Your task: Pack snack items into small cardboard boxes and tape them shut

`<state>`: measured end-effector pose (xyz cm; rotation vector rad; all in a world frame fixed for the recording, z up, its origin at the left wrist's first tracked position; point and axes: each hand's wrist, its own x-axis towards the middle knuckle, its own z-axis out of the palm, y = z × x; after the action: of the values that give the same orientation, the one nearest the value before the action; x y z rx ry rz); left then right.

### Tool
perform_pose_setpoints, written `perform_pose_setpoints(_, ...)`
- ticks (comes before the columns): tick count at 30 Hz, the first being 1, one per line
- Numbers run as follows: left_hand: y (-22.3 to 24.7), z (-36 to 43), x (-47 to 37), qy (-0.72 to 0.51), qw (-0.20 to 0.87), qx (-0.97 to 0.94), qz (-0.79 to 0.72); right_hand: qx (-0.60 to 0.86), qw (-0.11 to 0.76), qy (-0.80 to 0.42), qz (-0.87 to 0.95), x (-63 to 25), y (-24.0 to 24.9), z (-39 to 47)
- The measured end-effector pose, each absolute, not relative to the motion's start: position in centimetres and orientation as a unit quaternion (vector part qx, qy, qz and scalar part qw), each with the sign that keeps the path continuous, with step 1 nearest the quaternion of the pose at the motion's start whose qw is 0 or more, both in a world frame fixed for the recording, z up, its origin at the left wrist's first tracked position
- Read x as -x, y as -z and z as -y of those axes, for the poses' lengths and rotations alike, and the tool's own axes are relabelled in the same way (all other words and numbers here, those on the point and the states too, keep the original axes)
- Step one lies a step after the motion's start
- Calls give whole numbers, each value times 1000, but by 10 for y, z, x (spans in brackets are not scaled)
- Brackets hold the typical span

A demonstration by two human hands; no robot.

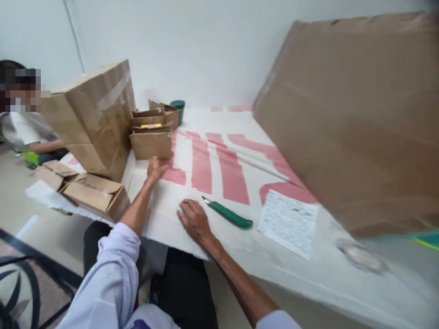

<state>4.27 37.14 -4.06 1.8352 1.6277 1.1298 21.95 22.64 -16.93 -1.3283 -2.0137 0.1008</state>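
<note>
My left hand (pixel 157 169) reaches to the near side of a small open cardboard box (pixel 151 146), its fingers apart and nothing seen in them. Inside that box lies a yellow and red item (pixel 151 125). Resting on the white and pink table cover (pixel 202 169), my right hand (pixel 195 219) has slightly curled fingers and holds nothing that shows. A green-handled cutter (pixel 231 215) lies just right of it, blade toward the hand. Farther right is a printed sheet (pixel 290 224).
Large taped cartons (pixel 99 119) stand at the left, with small boxes (pixel 92 192) at the table edge. A big brown carton (pixel 356 119) fills the right. A green cup (pixel 178 109) is at the back. A person (pixel 32 128) sits far left.
</note>
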Motion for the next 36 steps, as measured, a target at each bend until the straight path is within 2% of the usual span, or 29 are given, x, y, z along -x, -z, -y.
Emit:
perform_pose_setpoints(4,39,-271,-34,-415,194,-697,-552,499,355,-53,789,-224,175,-225)
perform_pose_setpoints(7,26,-196,10,-481,52,-722,-495,493,353,-59,793,-225,176,-224)
perform_pose_setpoints(10,11,-154,81,-510,-87,-654,-553,496,351,-57,792,-224,176,-223)
perform_pose_setpoints(13,9,-146,142,-463,-138,-608,-630,498,351,-54,791,-224,176,-224)
perform_pose_setpoints(18,29,-151,161,-396,-96,-615,-675,503,366,-91,777,-216,165,-223)
perform_pose_setpoints(23,41,-133,105,-389,-100,-660,-634,456,453,-202,739,-177,128,-209)
perform_pose_setpoints(27,39,-108,60,-394,-60,-715,-575,431,513,-267,692,-161,98,-194)
perform_pose_setpoints(30,32,-106,63,-434,-13,-728,-531,445,518,-278,675,-173,86,-183)
perform_pose_setpoints(33,25,-129,96,-532,8,-612,-584,455,514,-284,670,-190,79,-175)
perform_pose_setpoints(36,23,-161,126,-569,168,-519,-616,450,517,-283,671,-193,70,-172)
